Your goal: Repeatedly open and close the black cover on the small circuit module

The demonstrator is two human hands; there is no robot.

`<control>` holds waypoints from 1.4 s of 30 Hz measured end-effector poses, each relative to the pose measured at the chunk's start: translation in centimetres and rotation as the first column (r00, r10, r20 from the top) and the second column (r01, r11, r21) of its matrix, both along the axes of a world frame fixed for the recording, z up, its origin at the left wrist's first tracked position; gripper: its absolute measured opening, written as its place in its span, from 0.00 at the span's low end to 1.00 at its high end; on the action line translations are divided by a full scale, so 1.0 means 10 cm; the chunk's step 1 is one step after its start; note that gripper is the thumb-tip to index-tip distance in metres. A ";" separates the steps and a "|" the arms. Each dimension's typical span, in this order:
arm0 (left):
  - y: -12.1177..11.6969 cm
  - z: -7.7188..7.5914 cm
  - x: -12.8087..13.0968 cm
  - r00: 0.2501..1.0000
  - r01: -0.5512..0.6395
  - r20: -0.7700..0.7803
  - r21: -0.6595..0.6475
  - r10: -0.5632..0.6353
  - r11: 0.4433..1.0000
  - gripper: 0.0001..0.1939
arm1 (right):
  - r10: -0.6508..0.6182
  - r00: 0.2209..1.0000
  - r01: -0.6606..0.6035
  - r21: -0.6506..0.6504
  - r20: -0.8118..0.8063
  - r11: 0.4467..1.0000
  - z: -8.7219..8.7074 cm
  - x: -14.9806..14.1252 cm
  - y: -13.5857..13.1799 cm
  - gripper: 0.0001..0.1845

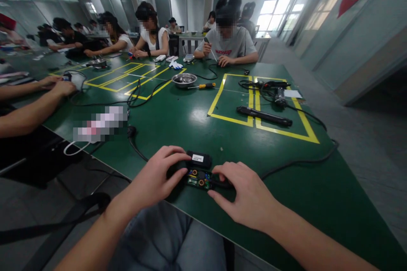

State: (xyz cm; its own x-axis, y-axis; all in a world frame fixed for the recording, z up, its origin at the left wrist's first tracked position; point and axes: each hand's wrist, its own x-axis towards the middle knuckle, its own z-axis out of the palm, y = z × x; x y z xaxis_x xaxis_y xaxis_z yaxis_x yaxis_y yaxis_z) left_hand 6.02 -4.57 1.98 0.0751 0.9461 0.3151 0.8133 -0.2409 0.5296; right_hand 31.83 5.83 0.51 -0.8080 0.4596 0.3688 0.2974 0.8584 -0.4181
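Note:
A small black adapter case (199, 179) lies open near the table's front edge, showing a circuit board with copper coils and coloured wires inside. My left hand (160, 173) curls round its left end, thumb and index finger on either side. At the opposite end, my right hand (243, 190) grips the case between thumb and fingers, where a black cable comes out. Just behind sits the black cover (199, 159) with a white label, close to my left fingertips.
Yellow tape marks rectangles on the green table (178, 125). Beyond are a metal bowl (184, 79), a screwdriver (206, 86), a long black bar (264, 116) and cables. A plug (131, 131) and a blurred white object (101, 124) lie left. Several people work around the table.

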 end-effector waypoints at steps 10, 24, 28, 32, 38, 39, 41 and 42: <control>-0.04 0.01 -0.07 0.988 0.077 -0.124 -0.107 -0.091 0.991 0.15 | -0.019 0.999 0.019 0.004 0.034 1.000 -0.07 0.02 0.05 0.15; -0.01 0.21 -0.09 0.981 0.105 -0.156 -0.044 -0.111 0.993 0.09 | 0.060 0.998 -0.060 -0.008 0.032 0.998 0.03 0.03 0.06 0.08; 0.25 0.21 0.01 0.983 0.106 -0.151 0.029 -0.100 0.994 0.14 | 0.032 0.999 -0.032 0.020 0.033 0.999 0.01 0.02 0.07 0.08; 0.46 0.11 -0.01 0.978 0.117 -0.160 -0.099 -0.132 0.988 0.15 | 0.012 1.000 -0.012 0.008 0.006 1.000 0.00 0.02 0.09 0.07; 0.22 0.17 -0.03 0.984 0.176 -0.045 0.009 -0.175 0.984 0.17 | 0.036 0.999 -0.037 -0.076 -0.023 0.996 0.03 0.03 0.09 0.04; 0.17 0.20 -0.01 0.976 0.217 -0.036 0.003 -0.217 0.976 0.16 | 0.032 0.999 -0.034 -0.076 -0.023 0.997 0.03 0.03 0.09 0.04; 0.10 0.23 0.03 0.958 0.280 -0.050 -0.026 -0.281 0.960 0.15 | 0.029 0.999 -0.030 -0.074 -0.021 0.997 0.03 0.03 0.09 0.05; 0.08 0.23 0.05 0.953 0.293 -0.072 -0.043 -0.296 0.955 0.15 | 0.030 0.999 -0.031 -0.076 -0.019 0.997 0.03 0.03 0.09 0.05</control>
State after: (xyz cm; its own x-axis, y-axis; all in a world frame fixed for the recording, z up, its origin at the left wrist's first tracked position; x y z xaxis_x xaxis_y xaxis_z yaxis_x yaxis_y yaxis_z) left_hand 6.51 -3.76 4.30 0.3746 0.8875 0.2683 0.7470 -0.4603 0.4797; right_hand 32.10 6.74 0.78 -0.8156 0.4625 0.3477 0.2638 0.8321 -0.4879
